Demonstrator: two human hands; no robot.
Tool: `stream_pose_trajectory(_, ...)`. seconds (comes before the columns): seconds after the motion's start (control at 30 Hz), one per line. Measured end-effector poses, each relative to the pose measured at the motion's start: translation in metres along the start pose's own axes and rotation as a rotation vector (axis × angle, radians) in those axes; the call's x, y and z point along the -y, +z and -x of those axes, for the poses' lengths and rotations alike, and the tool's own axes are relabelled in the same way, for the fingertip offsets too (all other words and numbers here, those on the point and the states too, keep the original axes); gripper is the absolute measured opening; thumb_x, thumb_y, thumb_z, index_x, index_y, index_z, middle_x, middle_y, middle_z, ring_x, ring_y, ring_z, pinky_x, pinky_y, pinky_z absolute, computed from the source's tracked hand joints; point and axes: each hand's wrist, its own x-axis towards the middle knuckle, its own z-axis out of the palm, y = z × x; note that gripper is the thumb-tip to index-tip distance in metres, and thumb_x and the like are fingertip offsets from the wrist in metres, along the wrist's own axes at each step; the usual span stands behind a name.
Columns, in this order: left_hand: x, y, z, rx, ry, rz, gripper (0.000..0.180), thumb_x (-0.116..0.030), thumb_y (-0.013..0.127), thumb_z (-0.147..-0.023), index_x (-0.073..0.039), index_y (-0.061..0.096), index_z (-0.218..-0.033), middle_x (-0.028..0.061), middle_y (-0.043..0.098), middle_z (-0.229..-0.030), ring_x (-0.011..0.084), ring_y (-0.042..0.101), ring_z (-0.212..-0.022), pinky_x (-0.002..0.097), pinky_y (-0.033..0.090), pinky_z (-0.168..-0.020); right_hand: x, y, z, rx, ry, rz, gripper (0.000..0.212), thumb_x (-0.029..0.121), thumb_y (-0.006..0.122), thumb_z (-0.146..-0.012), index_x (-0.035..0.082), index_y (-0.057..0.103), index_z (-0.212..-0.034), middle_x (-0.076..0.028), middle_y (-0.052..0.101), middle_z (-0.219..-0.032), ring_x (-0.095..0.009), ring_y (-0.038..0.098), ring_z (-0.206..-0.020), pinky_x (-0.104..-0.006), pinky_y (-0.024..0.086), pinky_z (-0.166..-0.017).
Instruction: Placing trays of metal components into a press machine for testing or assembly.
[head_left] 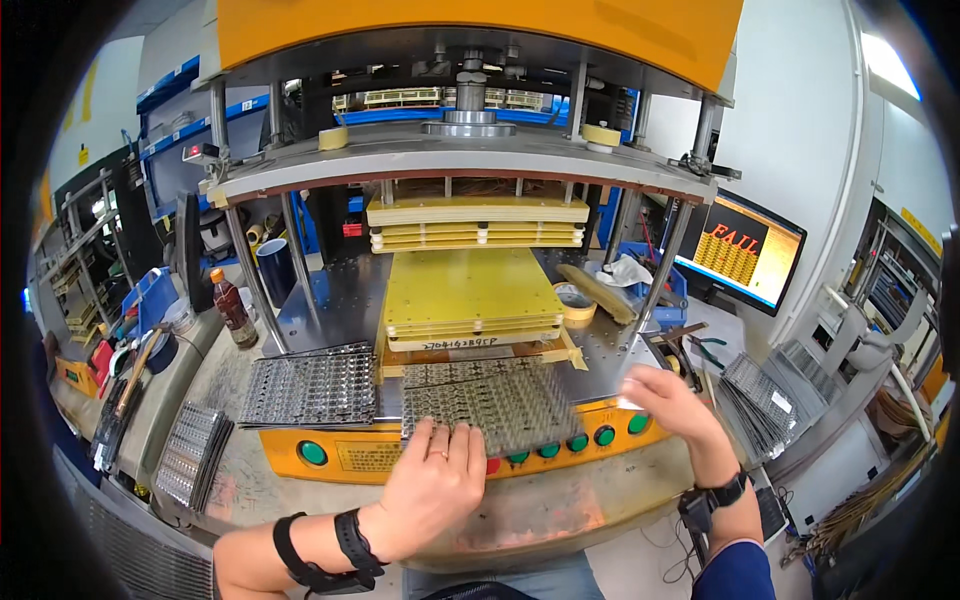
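Observation:
A thin panel of small circuit boards (pixel 495 405) lies tilted in front of the press, over another panel (pixel 455 372); its right end is smeared by motion. My left hand (pixel 432 490) has its fingers pressed together on the panel's near left edge; the thumb is mostly hidden. Off the panel's right end, apart from it, my right hand (pixel 672 400) is raised with fingers curled. A bright blur at those fingertips hides what they hold, if anything. Behind the panel sits the yellow layered test fixture (pixel 470 290), beneath the upper fixture plates (pixel 478 222).
Stacked panels (pixel 310 388) lie left of my work, with more panels (pixel 190 455) farther left and others (pixel 760 405) at right. Green buttons (pixel 313 453) line the orange front. Metal posts (pixel 660 265) flank the press. A monitor (pixel 742 250), pliers (pixel 708 352) and a bottle (pixel 232 310) stand around.

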Motion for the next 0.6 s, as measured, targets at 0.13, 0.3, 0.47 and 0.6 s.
stream_pose_trajectory(0.13, -0.004, 0.006, 0.008, 0.012, 0.016, -0.006, 0.037, -0.014, 0.059, -0.079, 0.005, 0.068, -0.109, 0.0172, 0.072, -0.107, 0.0272, 0.070, -0.096, 0.0429, 0.052, -0.095, 0.050, 0.041, -0.055, 0.272, -0.176, 0.113, 0.026, 0.027, 0.058, -0.101, 0.002, 0.061, -0.102, -0.014, 0.067, -0.092, -0.030, 0.065, -0.087, -0.0390, 0.050, -0.079)
stream_pose_trajectory(0.3, -0.005, 0.007, 0.006, 0.018, 0.019, 0.006, 0.036, -0.014, 0.059, -0.080, 0.004, 0.068, -0.109, 0.0183, 0.072, -0.109, 0.0281, 0.070, -0.097, 0.0431, 0.051, -0.096, 0.059, 0.070, -0.090, 0.397, -0.161, 0.289, 0.029, 0.031, 0.059, -0.099, 0.002, 0.061, -0.104, -0.017, 0.068, -0.093, -0.035, 0.066, -0.089, -0.0421, 0.050, -0.078)
stream_pose_trajectory(0.47, -0.005, 0.007, 0.006, -0.001, 0.019, -0.008, 0.036, -0.014, 0.059, -0.080, 0.004, 0.068, -0.109, 0.0184, 0.072, -0.108, 0.0279, 0.070, -0.097, 0.0421, 0.051, -0.095, 0.059, 0.075, -0.102, 0.497, -0.175, 0.380, 0.029, 0.033, 0.060, -0.097, 0.004, 0.062, -0.104, -0.016, 0.069, -0.092, -0.036, 0.066, -0.089, -0.0430, 0.049, -0.077)
stream_pose_trajectory(0.6, -0.003, 0.006, 0.009, -0.003, 0.018, -0.002, 0.035, -0.014, 0.059, -0.079, 0.004, 0.068, -0.108, 0.0182, 0.072, -0.108, 0.0275, 0.070, -0.097, 0.0413, 0.052, -0.094, 0.069, 0.075, -0.095, 0.335, -0.273, 0.730, 0.029, 0.035, 0.070, -0.088, 0.009, 0.066, -0.099, -0.012, 0.070, -0.101, -0.034, 0.067, -0.092, -0.0436, 0.050, -0.076)
